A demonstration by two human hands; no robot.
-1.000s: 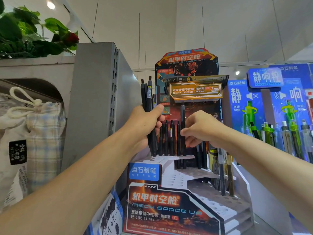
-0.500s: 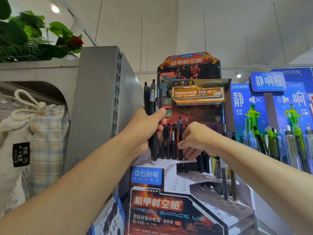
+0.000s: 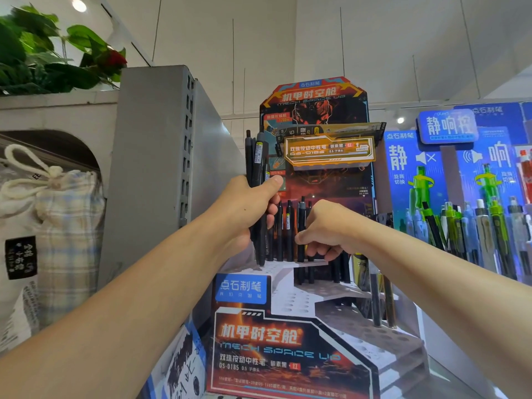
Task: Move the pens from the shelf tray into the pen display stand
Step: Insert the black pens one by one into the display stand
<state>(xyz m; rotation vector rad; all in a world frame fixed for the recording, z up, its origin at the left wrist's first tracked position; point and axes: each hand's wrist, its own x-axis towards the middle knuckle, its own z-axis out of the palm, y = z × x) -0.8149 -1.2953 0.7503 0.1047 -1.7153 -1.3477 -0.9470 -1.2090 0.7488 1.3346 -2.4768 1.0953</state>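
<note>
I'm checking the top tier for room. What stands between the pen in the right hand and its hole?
Nothing visible does. The right hand pinches a black pen upright over the top tier, with standing pens beside it.

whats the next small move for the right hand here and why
Probably let go of the single black pen and reach to the bundle of pens in the left hand for another. The right hand pinches that pen upright in the display stand, apparently seated in the top tier; many holes sit open.
</note>
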